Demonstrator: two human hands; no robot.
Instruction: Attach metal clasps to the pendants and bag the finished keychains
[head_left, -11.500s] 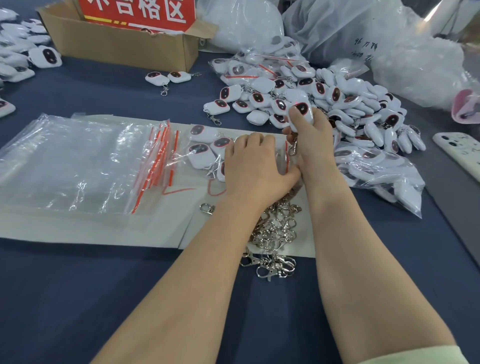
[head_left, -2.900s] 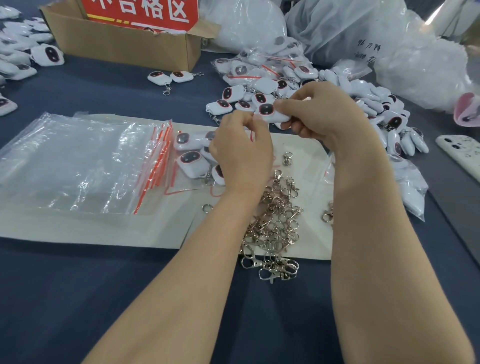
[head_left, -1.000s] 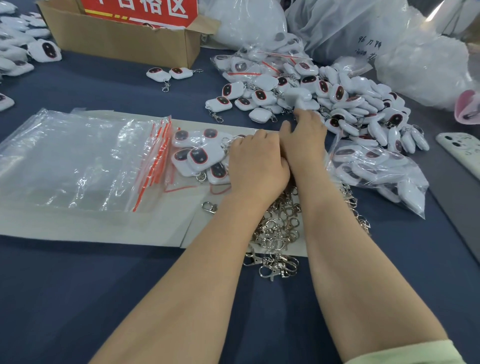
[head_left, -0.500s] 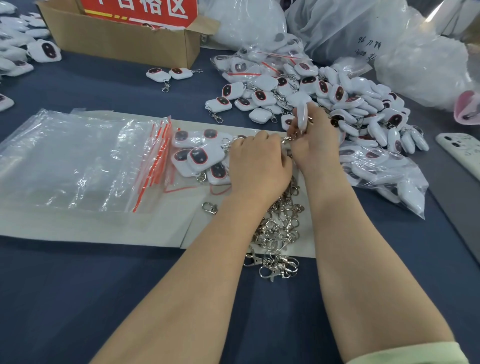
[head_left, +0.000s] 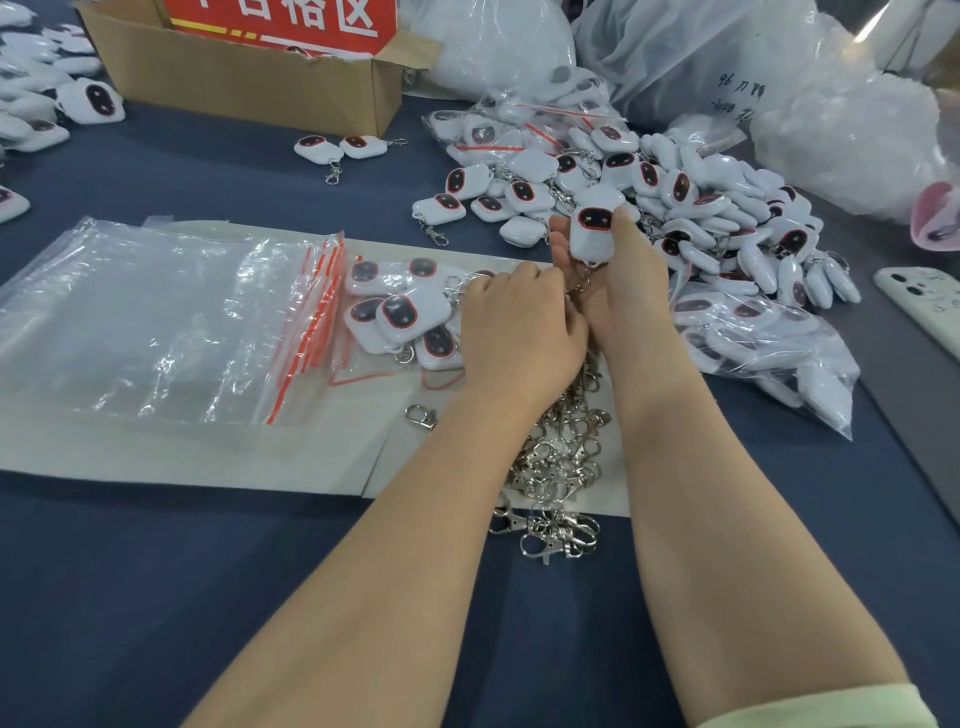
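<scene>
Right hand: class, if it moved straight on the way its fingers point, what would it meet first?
Most likely the heap of loose pendants just beyond the pendant the right hand holds, though its height above the heap is unclear.

The right grip (head_left: 621, 296) holds a white pendant (head_left: 595, 228) upright, with its dark face toward the camera. Its short chain (head_left: 579, 283) hangs down to the left grip (head_left: 519, 332), whose curled fingers pinch the lower end. Loose metal clasps (head_left: 558, 462) lie heaped between the forearms on the blue counter (head_left: 208, 597).
</scene>
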